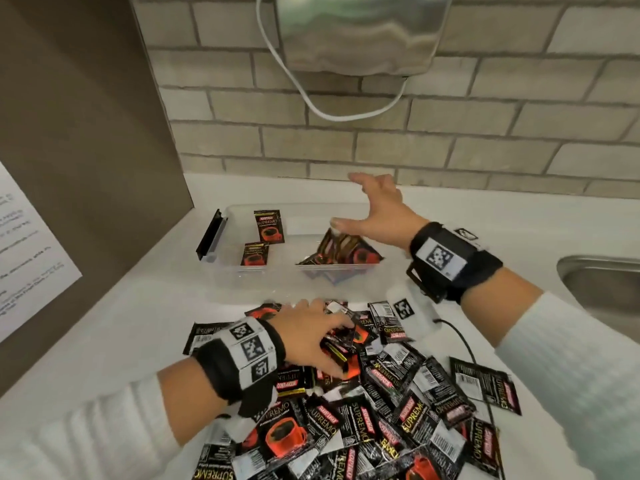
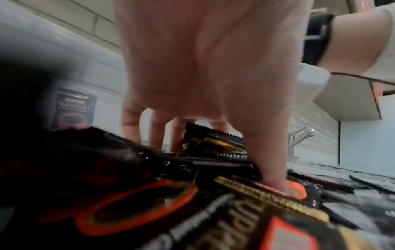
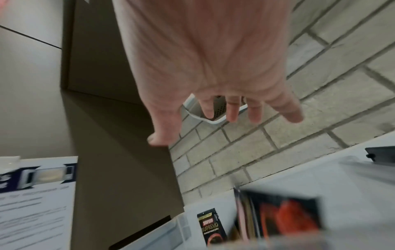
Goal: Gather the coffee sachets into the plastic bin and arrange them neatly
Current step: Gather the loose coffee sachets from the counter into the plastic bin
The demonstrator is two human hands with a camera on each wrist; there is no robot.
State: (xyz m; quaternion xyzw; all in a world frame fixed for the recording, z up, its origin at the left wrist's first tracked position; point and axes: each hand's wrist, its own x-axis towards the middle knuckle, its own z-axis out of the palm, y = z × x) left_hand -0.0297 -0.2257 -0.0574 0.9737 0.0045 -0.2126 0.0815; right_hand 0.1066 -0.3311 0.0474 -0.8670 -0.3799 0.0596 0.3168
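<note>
Fingers (image 2: pixel 275 177) of the left hand (image 1: pixel 308 337) are bent down into the big pile of coffee sachets (image 1: pixel 374 410) on the white counter (image 1: pixel 131 327). Fingers & thumb curl round a small bunch of packs (image 1: pixel 341 344) at the top of the pile, thumb tip pressed on an orange bit of one pack. A black & white band w/ square marks sits on that wrist.

The right hand (image 1: pixel 375 211) is up in the air over the right side of the clear plastic bin (image 1: pixel 242 271). Its fingers are spread wide & straight, holding nothing. The thumb tip is just above a leaning stack of sachets (image 1: pixel 341 252) in the right part of the bin; can't tell if it touches. This wrist has a black band too.

The bin sits on the counter, behind the pile & close to the wall. It has a black clip (image 1: pixel 211 233) on its left end. In the left part, 2 sachets are apart from the stack: one at the back (image 1: pixel 269 226) & one nearer the front (image 1: pixel 255 253), both w/ the red cup side showing.

Most packs are in the loose heap near the person, some face up, some w/ barcodes up. A thin black cord (image 1: pixel 464 344) runs by the right of the heap.

Further out: a grey brick wall (image 1: pixel 450 133), a shiny metal box (image 1: pixel 356 32) on it w/ a white cord loop (image 1: pixel 346 114), a brown panel (image 1: pixel 86 133) on the left w/ a paper sheet (image 1: pixel 27 251), & the edge of a metal sink (image 1: pixel 602 285) on the right.
</note>
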